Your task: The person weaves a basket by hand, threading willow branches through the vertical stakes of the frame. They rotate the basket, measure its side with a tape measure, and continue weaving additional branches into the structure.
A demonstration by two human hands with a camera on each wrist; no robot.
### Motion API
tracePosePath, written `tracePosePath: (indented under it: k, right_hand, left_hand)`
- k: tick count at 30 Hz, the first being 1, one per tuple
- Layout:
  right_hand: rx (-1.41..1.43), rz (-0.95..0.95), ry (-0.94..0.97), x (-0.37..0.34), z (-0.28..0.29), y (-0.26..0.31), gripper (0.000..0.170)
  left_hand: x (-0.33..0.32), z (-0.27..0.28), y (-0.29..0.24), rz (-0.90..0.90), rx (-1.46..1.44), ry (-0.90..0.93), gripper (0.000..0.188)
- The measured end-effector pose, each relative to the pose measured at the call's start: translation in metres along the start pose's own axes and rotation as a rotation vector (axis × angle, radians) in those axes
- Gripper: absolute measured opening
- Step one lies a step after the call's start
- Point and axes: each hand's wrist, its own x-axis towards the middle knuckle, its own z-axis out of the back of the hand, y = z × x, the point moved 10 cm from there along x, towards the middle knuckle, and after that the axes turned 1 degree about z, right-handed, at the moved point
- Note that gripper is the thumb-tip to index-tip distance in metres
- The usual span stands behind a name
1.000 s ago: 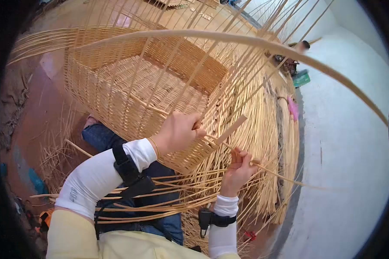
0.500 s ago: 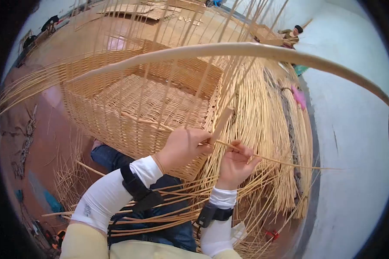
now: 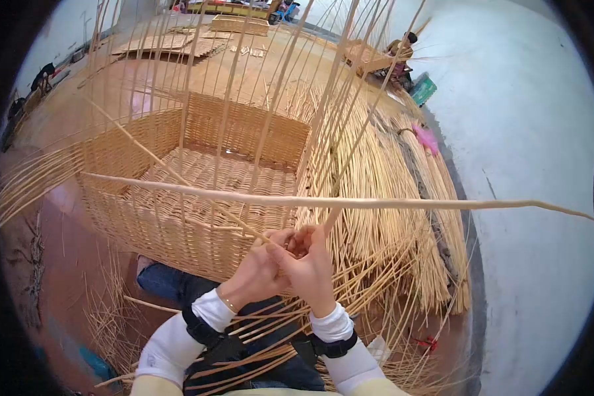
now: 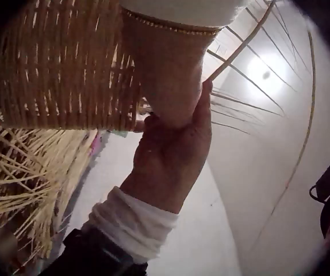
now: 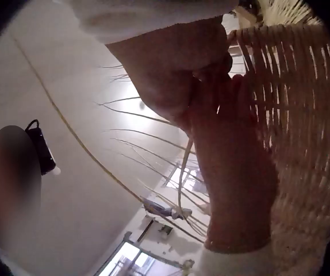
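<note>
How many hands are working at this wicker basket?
2: the left hand and the right hand, meeting at the basket, by its near right corner in the head view. Some fingers are hidden.

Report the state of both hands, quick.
Left hand: at the basket; fingers mostly hidden, so its grip cannot be told.
Right hand: closed, pinching a rod at its thumb.

Near side: upright stakes (image 3: 319, 119), narrow gaps between.
Front: long rod (image 3: 376, 202) crosses before basket (image 3: 142, 228) and heap (image 3: 369, 168).
Inside basket: open room, thin rod (image 3: 158, 160) slanting above.
Right: heap lies low, wall (image 3: 534, 145) beyond.
Left: sheaf (image 3: 36, 177) juts outward.
</note>
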Motion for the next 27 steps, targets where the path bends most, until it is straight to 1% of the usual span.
tracePosePath:
  k: [1,2,3,4,5,6,7,8,9,11,12,13,14,15,16,17,18,19,20,21,22,23,25,26,27]
  right_hand:
    - [0.000,-0.002,0.004,0.000,-0.001,-0.004,0.045]
    - [0.170,0.046,-0.098,0.001,0.009,-0.007,0.043]
    - [0.341,0.093,-0.196,0.002,0.021,-0.011,0.041]
    - [0.340,0.099,-0.178,0.004,0.028,-0.016,0.041]
    - [0.386,0.041,-0.191,0.006,0.043,-0.028,0.039]
    - [0.431,-0.015,-0.201,0.012,0.056,-0.041,0.038]
    - [0.435,-0.011,-0.180,0.020,0.062,-0.051,0.038]
    - [0.421,-0.121,0.124,0.026,0.036,-0.069,0.038]
    - [0.398,-0.224,0.429,0.024,0.011,-0.087,0.039]
    - [0.399,-0.213,0.493,0.032,0.013,-0.095,0.038]
    - [0.236,-0.133,0.562,0.035,0.013,-0.084,0.037]
    - [0.074,-0.052,0.627,0.036,0.010,-0.072,0.036]
    - [0.119,-0.068,0.628,0.039,0.010,-0.061,0.031]
    - [0.130,-0.054,0.646,0.041,0.006,-0.061,0.031]
    - [0.067,-0.025,0.655,0.045,0.003,-0.063,0.030]
    - [0.004,0.002,0.657,0.047,0.004,-0.063,0.030]
    - [0.090,-0.071,0.592,0.045,0.007,-0.062,0.034]
    - [0.102,-0.064,0.589,0.041,0.005,-0.063,0.034]
    - [0.100,-0.048,0.507,0.041,0.009,-0.067,0.035]
    - [0.099,-0.031,0.425,0.041,0.013,-0.072,0.036]
    - [0.042,0.047,0.354,0.041,0.016,-0.070,0.034]
    - [0.057,0.059,0.344,0.040,0.012,-0.073,0.034]
    - [-0.018,0.187,0.178,0.037,0.021,-0.060,0.031]
    - [-0.077,0.225,0.149,0.033,0.027,-0.047,0.026]
    - [-0.052,0.232,0.120,0.031,0.029,-0.042,0.026]
  left_hand:
    - [-0.004,0.011,0.010,0.141,-0.219,-0.095,0.025]
    - [-0.004,0.012,0.008,0.142,-0.217,-0.104,0.025]
    - [-0.006,0.014,0.016,0.238,-0.310,-0.155,0.023]
    - [-0.010,0.017,0.026,0.334,-0.402,-0.212,0.020]
    - [-0.012,0.020,0.028,0.341,-0.399,-0.229,0.020]
    - [-0.012,0.015,0.031,0.369,-0.484,-0.195,0.020]
    - [-0.013,0.010,0.034,0.395,-0.566,-0.157,0.019]
    - [-0.018,0.003,0.044,0.439,-0.565,-0.144,0.019]
    - [-0.020,0.007,0.047,0.443,-0.556,-0.154,0.019]
    - [-0.032,0.020,0.059,0.530,-0.759,-0.228,0.020]
    - [-0.040,0.034,0.068,0.650,-0.853,-0.308,0.022]
    - [-0.040,0.046,0.075,0.649,-0.837,-0.327,0.022]
    - [-0.045,0.054,0.086,0.730,-0.843,-0.346,0.022]
    - [-0.049,0.060,0.093,0.810,-0.850,-0.364,0.022]
    - [-0.043,0.063,0.088,0.828,-0.844,-0.345,0.025]
    - [-0.035,0.068,0.084,0.824,-0.829,-0.355,0.025]
    - [-0.021,0.074,0.073,0.758,-0.657,-0.295,0.025]
    - [-0.005,0.079,0.061,0.685,-0.485,-0.228,0.026]
    - [0.010,0.079,0.052,0.676,-0.472,-0.226,0.026]
    - [0.033,0.082,0.030,0.567,-0.100,-0.147,0.024]
    - [0.053,0.079,0.006,0.444,0.272,-0.066,0.023]
    - [0.062,0.072,-0.004,0.433,0.290,-0.064,0.023]
    - [0.088,0.042,-0.028,0.215,0.451,0.028,0.021]
    - [0.098,0.023,-0.016,0.238,0.446,0.129,0.032]
    - [0.103,0.017,-0.014,0.216,0.472,0.145,0.032]
